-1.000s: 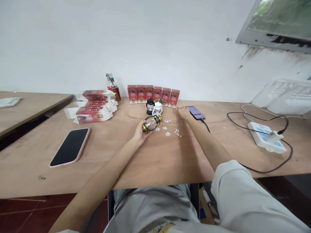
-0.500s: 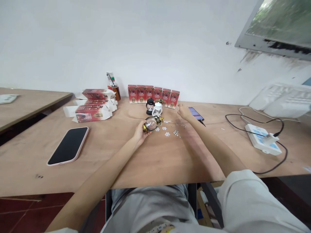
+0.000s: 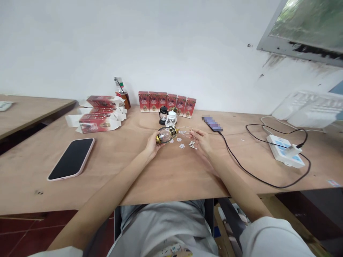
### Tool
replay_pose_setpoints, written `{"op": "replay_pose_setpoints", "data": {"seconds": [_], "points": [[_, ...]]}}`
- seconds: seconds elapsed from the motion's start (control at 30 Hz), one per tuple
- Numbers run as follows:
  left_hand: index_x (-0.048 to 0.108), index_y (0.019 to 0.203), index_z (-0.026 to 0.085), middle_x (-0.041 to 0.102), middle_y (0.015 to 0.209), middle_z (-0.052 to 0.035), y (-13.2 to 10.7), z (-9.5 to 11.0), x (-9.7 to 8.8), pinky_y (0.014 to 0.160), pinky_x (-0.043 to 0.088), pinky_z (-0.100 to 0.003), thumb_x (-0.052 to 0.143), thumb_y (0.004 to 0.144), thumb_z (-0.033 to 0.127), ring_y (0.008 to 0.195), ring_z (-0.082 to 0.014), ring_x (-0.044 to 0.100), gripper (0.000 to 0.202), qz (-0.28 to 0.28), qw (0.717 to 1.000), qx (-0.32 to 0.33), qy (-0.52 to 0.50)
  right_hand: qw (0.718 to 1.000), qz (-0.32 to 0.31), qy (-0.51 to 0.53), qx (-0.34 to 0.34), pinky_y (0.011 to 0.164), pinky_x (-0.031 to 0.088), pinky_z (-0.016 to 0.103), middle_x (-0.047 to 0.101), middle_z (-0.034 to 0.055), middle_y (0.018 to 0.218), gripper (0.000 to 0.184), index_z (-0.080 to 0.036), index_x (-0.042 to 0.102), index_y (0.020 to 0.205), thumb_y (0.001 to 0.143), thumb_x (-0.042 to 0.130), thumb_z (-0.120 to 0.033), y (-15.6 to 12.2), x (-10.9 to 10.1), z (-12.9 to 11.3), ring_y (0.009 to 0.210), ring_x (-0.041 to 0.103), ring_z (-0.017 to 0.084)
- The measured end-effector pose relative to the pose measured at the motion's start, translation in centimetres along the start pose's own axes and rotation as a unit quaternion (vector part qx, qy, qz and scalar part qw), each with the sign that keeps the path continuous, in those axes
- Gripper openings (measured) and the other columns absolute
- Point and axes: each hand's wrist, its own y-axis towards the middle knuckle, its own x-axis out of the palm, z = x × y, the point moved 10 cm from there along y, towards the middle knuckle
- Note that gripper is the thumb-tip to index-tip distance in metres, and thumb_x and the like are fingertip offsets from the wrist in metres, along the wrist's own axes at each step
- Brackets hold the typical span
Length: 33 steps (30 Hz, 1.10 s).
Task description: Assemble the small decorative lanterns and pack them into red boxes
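Note:
My left hand (image 3: 152, 144) is closed around a small gold lantern with a clear glass globe (image 3: 165, 135), held on its side just above the wooden table (image 3: 171, 171). My right hand (image 3: 201, 140) hovers beside it, its fingers pinched on a thin wire piece too small to name. Several small white button batteries and tabs (image 3: 187, 142) lie scattered between the two hands. A black mini lantern (image 3: 162, 115) and a white one (image 3: 170, 119) stand just behind.
A row of red boxes (image 3: 167, 102) lines the wall, with flat unfolded cartons (image 3: 96, 116) to their left. A pink-cased phone (image 3: 71, 158) lies at left. Another phone (image 3: 212, 124) is cabled to a white power strip (image 3: 285, 150) at right.
My right hand has drawn back from the phone at the far right toward the lantern and now pinches a thin piece. The left hand has kept the lantern in place.

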Motion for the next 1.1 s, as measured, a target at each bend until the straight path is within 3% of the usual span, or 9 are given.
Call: {"op": "replay_pose_setpoints", "data": {"seconds": [0.27,0.47,1.1], "points": [[0.057,0.079,0.015,0.057,0.066,-0.0003,-0.4,0.4,0.4,0.043,0.046,-0.020,0.058,0.073,0.025,0.053,-0.0106,0.054,0.012,-0.006,0.999,0.033,0.031,0.998,-0.040,0.046,0.013,0.059,0.050,0.023,0.059,-0.0041,0.064,0.034,-0.020,0.060,0.065,0.055,0.083,-0.043,-0.7,0.9,0.3,0.057,0.054,0.008],[0.055,0.077,0.016,0.055,0.070,0.0008,-0.5,0.6,0.6,0.045,0.046,-0.020,0.062,0.067,0.027,0.058,-0.0106,0.054,0.016,-0.014,0.995,0.073,0.062,0.998,-0.052,0.013,0.023,0.056,0.048,0.022,0.059,-0.0040,0.062,0.038,-0.020,0.059,0.064,0.053,0.083,-0.047,-0.9,1.4,1.0,0.055,0.055,0.008],[0.055,0.078,0.016,0.057,0.071,0.0003,-0.5,0.2,1.4,0.045,0.047,-0.020,0.063,0.067,0.029,0.057,-0.0104,0.054,0.019,-0.051,0.995,0.059,0.063,0.998,-0.040,-0.019,0.038,0.060,0.047,0.023,0.058,-0.0041,0.061,0.042,-0.019,0.058,0.065,0.051,0.081,-0.052,-0.7,1.0,2.2,0.056,0.054,0.008]]}}
